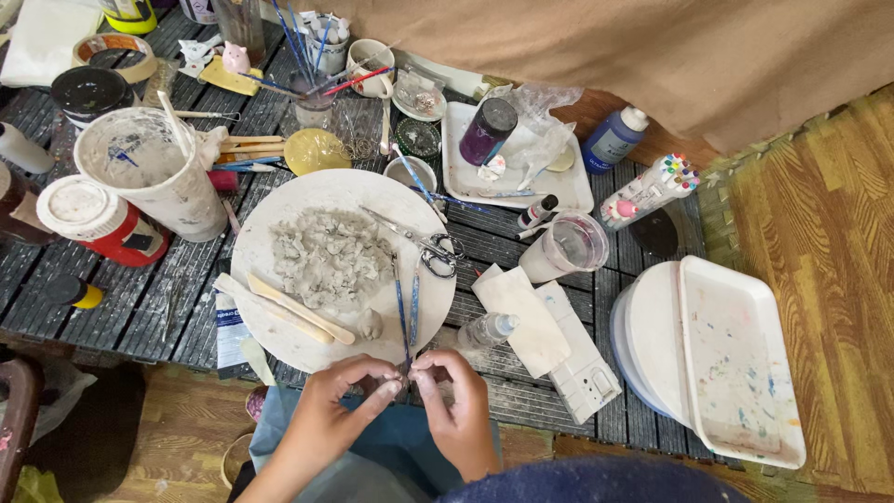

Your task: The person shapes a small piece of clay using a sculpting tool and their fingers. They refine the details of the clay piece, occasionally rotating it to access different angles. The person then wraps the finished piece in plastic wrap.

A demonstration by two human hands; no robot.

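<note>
Centrally we note the round white board (279,210) heaped with grey clay (328,256), scissors (430,247) at its right edge. Lower centre, left hand (337,410) and right hand (456,414) meet, fingertips pinched together on a small clay bit (407,377). Pressing unevenly could, we judge, tear or drop it.
</note>
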